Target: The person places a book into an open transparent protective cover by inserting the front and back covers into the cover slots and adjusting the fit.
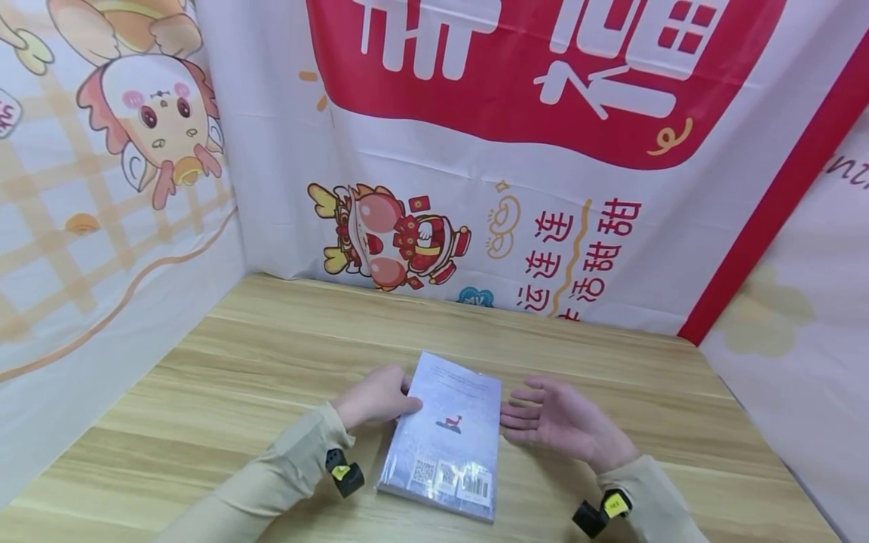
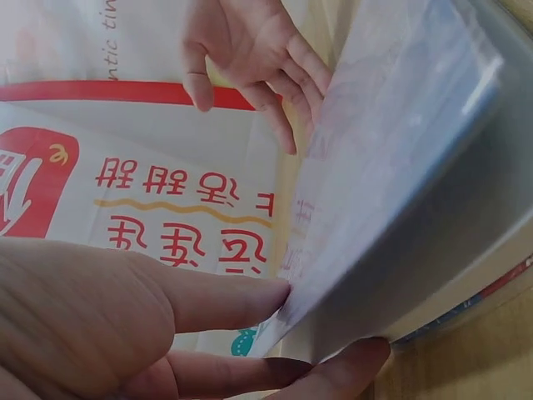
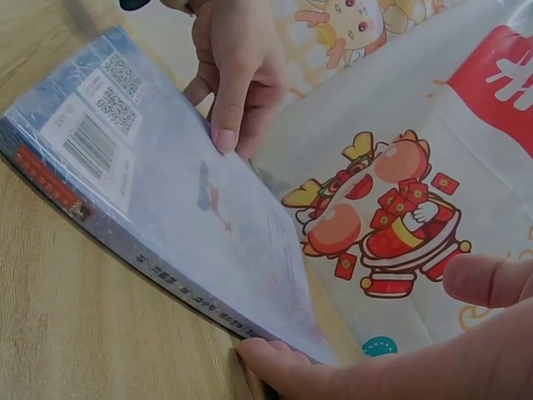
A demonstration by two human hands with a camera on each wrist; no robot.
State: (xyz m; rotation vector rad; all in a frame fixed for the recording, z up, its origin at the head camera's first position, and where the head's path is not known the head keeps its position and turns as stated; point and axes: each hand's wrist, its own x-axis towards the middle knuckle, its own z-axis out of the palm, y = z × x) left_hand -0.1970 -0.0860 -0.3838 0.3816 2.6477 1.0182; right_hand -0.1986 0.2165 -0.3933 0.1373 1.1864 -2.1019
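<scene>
A thin book (image 1: pixel 444 445) with a pale blue-lilac cover lies on the table, its barcode side up. A small red animal figure is printed mid-cover. My left hand (image 1: pixel 379 396) pinches the book's left edge, thumb on the cover and fingers beneath. In the left wrist view that edge of the book (image 2: pixel 391 158) is tilted up, with a shaded underside showing. On the opposite side, my right hand (image 1: pixel 566 422) is spread with its palm turned toward the book. Its fingertips (image 3: pixel 271 354) are right at the spine in the right wrist view.
The wood-grain table (image 1: pixel 271 339) extends around the book. A white cloth (image 1: pixel 271 188) with red printing and cartoon figures hangs along its back edge, and printed cloths flank it on the left and right. Each wrist wears a small black camera (image 1: pixel 345 473).
</scene>
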